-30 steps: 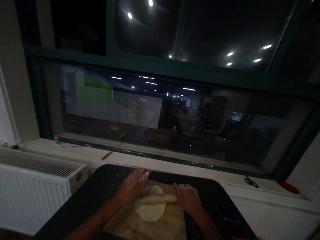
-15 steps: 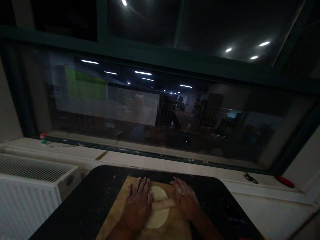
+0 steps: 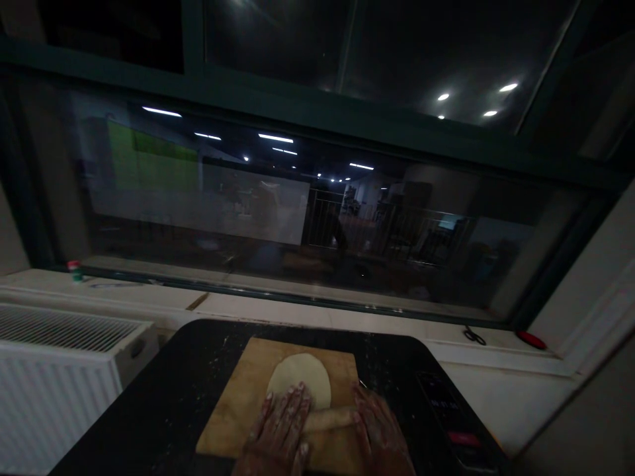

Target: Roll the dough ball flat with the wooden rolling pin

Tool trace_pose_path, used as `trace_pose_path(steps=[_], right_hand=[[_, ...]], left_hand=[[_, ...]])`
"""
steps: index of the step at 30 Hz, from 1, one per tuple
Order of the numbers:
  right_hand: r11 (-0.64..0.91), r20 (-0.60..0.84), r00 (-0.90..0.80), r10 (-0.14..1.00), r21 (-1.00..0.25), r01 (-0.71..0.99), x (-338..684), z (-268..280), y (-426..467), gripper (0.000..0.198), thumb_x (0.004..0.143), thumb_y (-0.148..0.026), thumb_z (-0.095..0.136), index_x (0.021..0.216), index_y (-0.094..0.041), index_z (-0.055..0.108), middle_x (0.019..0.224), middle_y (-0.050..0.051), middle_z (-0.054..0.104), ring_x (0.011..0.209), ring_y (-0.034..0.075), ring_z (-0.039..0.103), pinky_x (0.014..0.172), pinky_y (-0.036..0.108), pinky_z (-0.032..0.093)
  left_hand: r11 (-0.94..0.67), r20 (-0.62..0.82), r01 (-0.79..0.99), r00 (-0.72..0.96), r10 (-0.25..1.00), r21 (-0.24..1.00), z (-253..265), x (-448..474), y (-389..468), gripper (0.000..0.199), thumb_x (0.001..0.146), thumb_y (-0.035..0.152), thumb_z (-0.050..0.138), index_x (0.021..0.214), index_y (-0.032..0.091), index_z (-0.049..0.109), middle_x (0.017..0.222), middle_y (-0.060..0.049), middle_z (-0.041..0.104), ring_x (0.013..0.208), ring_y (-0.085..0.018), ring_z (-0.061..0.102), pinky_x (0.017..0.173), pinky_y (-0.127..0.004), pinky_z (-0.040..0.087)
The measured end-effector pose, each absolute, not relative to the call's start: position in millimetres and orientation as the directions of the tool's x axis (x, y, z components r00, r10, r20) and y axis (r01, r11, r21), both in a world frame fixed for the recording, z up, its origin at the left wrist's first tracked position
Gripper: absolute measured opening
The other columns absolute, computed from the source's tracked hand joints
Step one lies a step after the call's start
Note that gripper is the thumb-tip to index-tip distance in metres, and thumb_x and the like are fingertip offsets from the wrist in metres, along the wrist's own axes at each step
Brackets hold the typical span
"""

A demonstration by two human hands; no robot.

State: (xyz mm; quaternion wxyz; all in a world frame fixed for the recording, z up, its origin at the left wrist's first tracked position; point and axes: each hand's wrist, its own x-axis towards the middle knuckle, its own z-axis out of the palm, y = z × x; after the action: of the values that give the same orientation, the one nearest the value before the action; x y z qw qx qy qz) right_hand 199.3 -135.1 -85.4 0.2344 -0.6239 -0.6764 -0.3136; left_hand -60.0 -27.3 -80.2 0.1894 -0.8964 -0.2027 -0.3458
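Taking the round sheet of dough (image 3: 298,380) as the middle of a clock, with twelve toward the window (image 3: 292,205), the dough lies flat and pale on a wooden board (image 3: 223,420), which rests on a black table (image 3: 143,423). The rolling pin (image 3: 331,418) lies crosswise at about five o'clock, by the dough's near edge; whether its underside presses on the dough or on bare wood, I cannot tell.

The left hand (image 3: 280,426) comes in from seven o'clock, palm down, its fingers stretched out and slightly spread — the tips reach over the dough, and the hand covers the pin's left end. The right hand (image 3: 381,426) is at four o'clock, over the pin's right end, fingers pointing forward; it is blurred, and I cannot tell whether they curl around the wood. White powder marks both hands, and pale specks are scattered on the table.

Just past three o'clock a phone (image 3: 443,406) lies on the table, its dark screen showing faint digits and a red patch. Farther out, between two and three, black scissors (image 3: 475,337) lie on the windowsill (image 3: 317,312), with a flat red object (image 3: 530,340) beside them. A small bottle (image 3: 75,272) with a red cap stands on the sill toward ten, and a white radiator (image 3: 59,377) is at nine.
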Motion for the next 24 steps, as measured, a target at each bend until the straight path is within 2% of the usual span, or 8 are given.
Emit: trace_pose_path(steps=[4,7,10,11,13,18,20,24], right_hand=[[-0.015,0.697,-0.079,0.713,0.128,0.992,197,-81,-139,0.033,0.100,-0.038,0.046,0.123,-0.029,0.068,0.118,0.004,0.074,0.105,0.026,0.070,0.086,0.038,0.055],[-0.010,0.690,-0.054,0.722,0.088,0.996,196,-62,-125,0.041,0.104,-0.038,0.035,0.109,-0.025,0.073,0.109,0.007,0.076,0.102,0.023,0.071,0.086,0.034,0.052],[-0.004,0.488,0.007,0.873,-0.007,1.000,199,-27,-99,0.049,0.105,-0.034,0.025,0.104,-0.021,0.072,0.103,0.010,0.076,0.095,0.021,0.071,0.083,0.033,0.050],[0.007,0.390,0.005,0.921,-0.029,1.000,201,-14,-87,0.049,0.105,-0.032,0.024,0.107,-0.020,0.071,0.101,0.010,0.076,0.093,0.022,0.071,0.084,0.034,0.049],[0.061,0.297,-0.047,0.954,-0.038,0.997,205,9,-60,0.042,0.103,-0.032,0.029,0.115,-0.022,0.069,0.097,0.008,0.076,0.091,0.023,0.071,0.085,0.036,0.048],[0.227,0.204,-0.210,0.956,-0.063,0.972,211,24,4,0.034,0.095,-0.030,0.044,0.119,-0.030,0.068,0.109,0.003,0.076,0.100,0.021,0.070,0.092,0.036,0.048],[0.266,0.203,-0.247,0.948,-0.073,0.961,212,13,18,0.035,0.093,-0.026,0.047,0.119,-0.029,0.069,0.114,0.003,0.075,0.106,0.022,0.068,0.096,0.038,0.048],[0.313,0.289,-0.269,0.919,-0.115,0.943,219,-17,23,0.044,0.094,-0.020,0.044,0.134,-0.027,0.062,0.138,0.004,0.063,0.130,0.022,0.055,0.111,0.042,0.042]], left_hand=[[-0.873,0.679,0.454,0.699,0.226,-0.176,-86,-64,-34,0.075,0.098,0.034,0.047,0.161,0.021,0.009,0.141,-0.005,0.059,0.120,-0.020,0.065,0.096,-0.034,0.056],[-0.867,0.708,0.482,0.656,0.261,-0.128,-81,-66,-36,0.066,0.099,0.034,0.050,0.159,0.025,0.024,0.143,-0.003,0.059,0.126,-0.019,0.061,0.105,-0.032,0.051],[-0.836,0.757,0.512,0.622,0.202,-0.197,-67,-63,-30,0.050,0.100,0.033,0.051,0.149,0.022,0.043,0.138,-0.001,0.065,0.126,-0.015,0.060,0.112,-0.029,0.044],[-0.810,0.762,0.539,0.618,0.194,-0.231,-63,-61,-26,0.047,0.100,0.033,0.050,0.146,0.021,0.048,0.138,-0.002,0.064,0.128,-0.016,0.059,0.113,-0.030,0.042],[-0.724,0.776,0.636,0.587,0.230,-0.266,-58,-56,-14,0.044,0.098,0.031,0.049,0.140,0.018,0.054,0.141,-0.005,0.063,0.132,-0.021,0.056,0.115,-0.037,0.041],[-0.553,0.763,0.779,0.540,0.354,-0.295,-83,-49,24,0.043,0.095,0.026,0.048,0.135,0.016,0.059,0.143,-0.012,0.060,0.135,-0.031,0.052,0.107,-0.050,0.045],[-0.539,0.756,0.766,0.571,0.319,-0.351,-101,-48,36,0.041,0.094,0.025,0.048,0.133,0.016,0.061,0.142,-0.012,0.061,0.134,-0.032,0.052,0.104,-0.049,0.047],[-0.475,0.779,0.775,0.573,0.254,-0.416,-121,-38,47,0.038,0.093,0.025,0.048,0.125,0.015,0.066,0.132,-0.012,0.068,0.121,-0.030,0.062,0.094,-0.045,0.051]])
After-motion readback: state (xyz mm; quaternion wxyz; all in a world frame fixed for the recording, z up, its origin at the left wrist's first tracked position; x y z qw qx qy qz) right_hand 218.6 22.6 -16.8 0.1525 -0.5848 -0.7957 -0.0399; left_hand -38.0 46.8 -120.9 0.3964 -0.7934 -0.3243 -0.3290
